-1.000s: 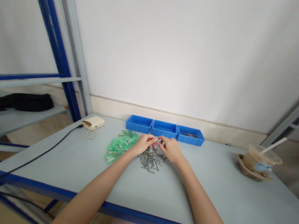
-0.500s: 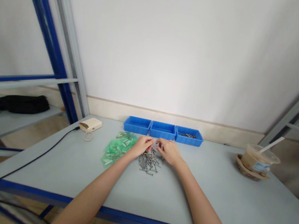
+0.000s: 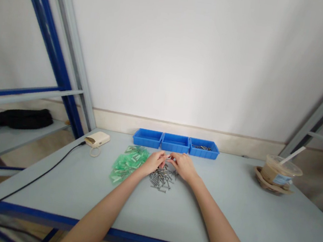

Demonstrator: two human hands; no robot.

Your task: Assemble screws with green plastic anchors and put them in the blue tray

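My left hand (image 3: 155, 162) and my right hand (image 3: 183, 165) meet over a heap of grey metal screws (image 3: 162, 178) on the grey table (image 3: 227, 210). Both hands are closed in a pinch, fingertips together on a small pale part between them; what it is I cannot make out. A pile of green plastic pieces (image 3: 128, 162) lies just left of my left hand. Three blue bins (image 3: 175, 142) stand in a row behind the hands; the right one holds a few dark screws.
A cream device (image 3: 97, 139) with a black cable (image 3: 30, 176) lies at the back left. A lidded drink cup with a straw (image 3: 280, 174) sits in a holder at the right. Blue and grey rack posts (image 3: 67, 63) rise at the left, with a black bag (image 3: 17, 117) on a side shelf.
The hands stay pinched together over the screws, sinking slightly toward the pile. The view has shifted a little.
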